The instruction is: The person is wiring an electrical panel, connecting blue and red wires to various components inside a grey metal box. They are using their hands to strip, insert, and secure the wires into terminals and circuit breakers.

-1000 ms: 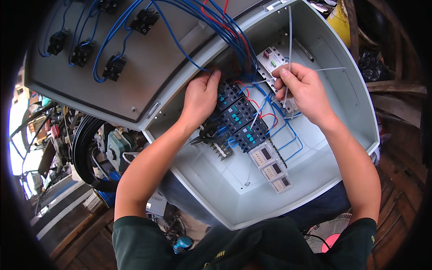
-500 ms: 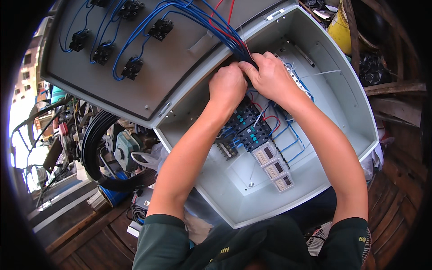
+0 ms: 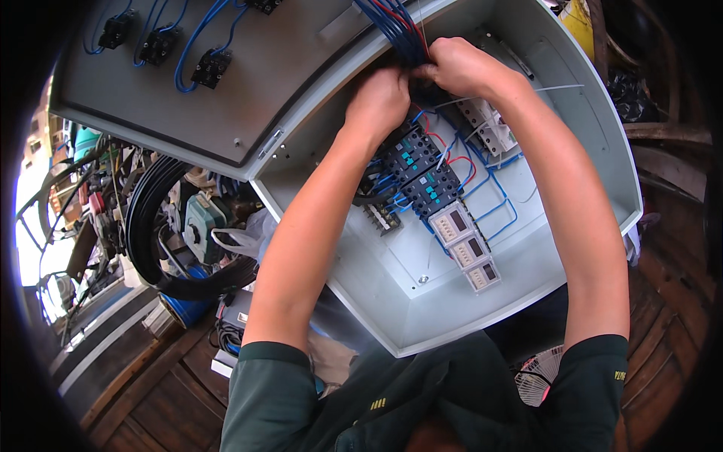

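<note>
A thick bundle of blue wires (image 3: 399,34), with a few red ones among them, drops over the edge of the grey enclosure (image 3: 354,297) into its interior. My left hand (image 3: 382,102) is closed at the bundle's lower left side, its fingertips mostly hidden. From the right, my right hand (image 3: 461,66) closes on the same bundle, thumb pointing toward the left hand. Below my hands sit black contactors (image 3: 422,169) with red and blue wires. Beyond them are white modules with small dark displays (image 3: 457,224). A thin pale strip (image 3: 553,89) sticks out to the right, behind my right wrist.
The open grey door (image 3: 248,105) at upper left carries black switch blocks (image 3: 211,68). White breakers (image 3: 489,128) and a terminal block (image 3: 382,218) are inside the enclosure. Left of it lie a black cable coil (image 3: 143,226) and clutter. A fan (image 3: 538,377) stands below right.
The view has shifted, so the door and enclosure appear higher. Both hands remain closed at the wire bundle, now lower along it, and more of the white breakers shows.
</note>
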Demonstrator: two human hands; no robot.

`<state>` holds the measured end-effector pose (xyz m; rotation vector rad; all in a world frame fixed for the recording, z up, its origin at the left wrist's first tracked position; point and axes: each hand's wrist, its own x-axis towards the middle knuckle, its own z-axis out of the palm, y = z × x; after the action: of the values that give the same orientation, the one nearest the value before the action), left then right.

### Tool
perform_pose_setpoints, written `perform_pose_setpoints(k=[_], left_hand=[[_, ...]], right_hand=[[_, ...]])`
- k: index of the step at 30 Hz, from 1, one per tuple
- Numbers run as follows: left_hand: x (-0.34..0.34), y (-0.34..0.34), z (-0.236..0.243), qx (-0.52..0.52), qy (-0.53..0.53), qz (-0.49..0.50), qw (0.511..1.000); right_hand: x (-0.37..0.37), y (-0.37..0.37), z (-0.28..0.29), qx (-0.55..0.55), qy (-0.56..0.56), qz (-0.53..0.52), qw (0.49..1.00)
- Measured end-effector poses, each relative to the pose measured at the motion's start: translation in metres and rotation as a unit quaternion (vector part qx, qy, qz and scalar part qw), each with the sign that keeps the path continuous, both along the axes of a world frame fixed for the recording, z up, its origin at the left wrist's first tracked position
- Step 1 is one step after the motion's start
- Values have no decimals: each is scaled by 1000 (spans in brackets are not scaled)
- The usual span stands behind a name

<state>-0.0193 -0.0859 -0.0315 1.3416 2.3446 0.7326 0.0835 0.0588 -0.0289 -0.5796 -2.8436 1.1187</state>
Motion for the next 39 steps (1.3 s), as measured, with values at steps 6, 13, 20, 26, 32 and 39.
perform_pose_setpoints(k=[6, 13, 20, 26, 32, 39], left_hand=[[-22, 2, -17, -104, -7, -90, 990], [-18, 11, -23, -95, -28, -84, 992], [-7, 20, -26, -143, 50, 64, 986], [-1, 23, -26, -138, 73, 105, 982], [-33, 10, -24, -122, 6, -94, 988], [-43, -51, 19, -306, 23, -42, 951]], right_hand=[[-17, -6, -7, -10, 12, 1, 1000], [-24, -16, -4, 24, -16, 0, 1000], [-20, -2, -10, -25, -13, 32, 999], [-23, -14, -10, 37, -22, -7, 999], [-29, -7, -19, -47, -16, 8, 999], [-30, -19, -33, -12, -39, -62, 997]])
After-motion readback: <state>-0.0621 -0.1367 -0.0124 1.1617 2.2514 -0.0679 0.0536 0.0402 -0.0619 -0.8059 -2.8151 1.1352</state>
